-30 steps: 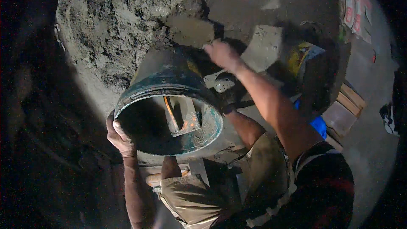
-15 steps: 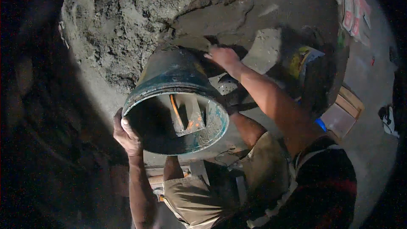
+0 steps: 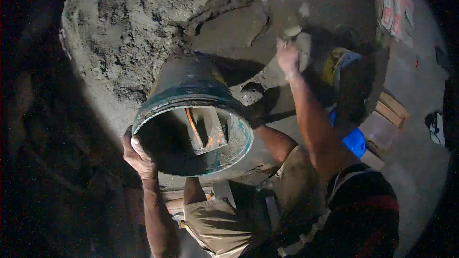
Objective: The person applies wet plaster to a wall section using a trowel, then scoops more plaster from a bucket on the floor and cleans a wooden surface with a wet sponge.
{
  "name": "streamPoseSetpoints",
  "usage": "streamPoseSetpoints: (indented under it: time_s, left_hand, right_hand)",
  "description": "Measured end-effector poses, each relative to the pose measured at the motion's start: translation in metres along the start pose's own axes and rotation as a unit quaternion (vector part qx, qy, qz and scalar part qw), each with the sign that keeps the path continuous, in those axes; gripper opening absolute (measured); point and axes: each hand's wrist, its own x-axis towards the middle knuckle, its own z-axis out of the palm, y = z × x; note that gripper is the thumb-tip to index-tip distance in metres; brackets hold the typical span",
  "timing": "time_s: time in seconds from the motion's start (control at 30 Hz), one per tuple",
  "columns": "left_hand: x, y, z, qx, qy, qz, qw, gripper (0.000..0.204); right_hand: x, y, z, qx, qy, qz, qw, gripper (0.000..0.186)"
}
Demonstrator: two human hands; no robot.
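A grime-coated dark teal bucket (image 3: 186, 79) lies tipped with its mouth toward me and a grey tool with an orange strip (image 3: 213, 143) inside. My left hand (image 3: 139, 155) is closed on the rim at its left. My right hand (image 3: 288, 57) reaches above and right of the bucket over the wet mortar (image 3: 229, 28), beside a pale slab-like patch; its fingers are blurred, so whether they hold anything is unclear. The rough grey mound (image 3: 119, 43) of mortar rises behind and left of the bucket.
My bare legs and khaki shorts are below the bucket, near a perforated grey shoe (image 3: 251, 96). At right lie a yellow-streaked container (image 3: 337, 62), a blue object (image 3: 354, 141), stacked boards (image 3: 389, 112) and red-and-white sacks (image 3: 397, 9). The left side is dark.
My right hand has moved right and forward, away from the bucket's base toward the pale patch. My left hand stays on the rim, with the bucket shifting only slightly.
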Motion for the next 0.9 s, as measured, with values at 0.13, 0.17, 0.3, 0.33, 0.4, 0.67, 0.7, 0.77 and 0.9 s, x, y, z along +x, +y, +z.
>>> streamPoseSetpoints:
  time_s: [0.13,0.17,0.3,0.33,0.4,0.67,0.7,0.77,0.9]
  left_hand:
    - [0.006,-0.057,-0.009,0.084,-0.005,0.036,0.996,0.049]
    - [0.007,-0.050,-0.012,0.063,-0.025,0.014,0.998,0.051]
    - [-0.014,-0.033,-0.009,0.074,0.049,-0.042,0.995,0.065]
    - [-0.010,-0.030,-0.012,0.087,0.051,-0.039,0.994,0.065]
    - [0.000,-0.027,-0.002,0.083,0.036,0.000,0.996,0.065]
    - [0.003,-0.017,0.003,0.067,0.027,0.007,0.997,0.070]
    - [0.002,-0.017,0.002,0.044,0.024,-0.001,0.999,0.070]
    - [0.000,-0.007,0.000,0.058,0.026,0.000,0.998,0.071]
    - [-0.002,-0.012,-0.004,0.027,0.007,-0.028,0.999,0.074]
  right_hand:
    - [0.094,0.017,-0.002,0.220,0.085,0.179,0.955,0.019]
    - [0.116,0.014,0.020,0.185,0.065,0.171,0.966,0.019]
    - [0.059,-0.046,0.029,-0.181,-0.094,-0.125,0.971,0.015]
    - [0.030,-0.051,0.021,-0.299,-0.067,-0.207,0.929,0.017]
    - [-0.007,-0.032,0.022,0.042,-0.101,-0.095,0.990,0.013]
    - [-0.067,-0.006,0.013,0.260,0.001,0.169,0.951,0.015]
    - [-0.057,-0.030,0.022,0.261,-0.003,0.162,0.952,0.015]
    - [-0.039,-0.084,0.037,0.261,-0.018,0.135,0.956,0.016]
    - [0.004,-0.180,0.058,0.171,-0.075,0.043,0.982,0.018]
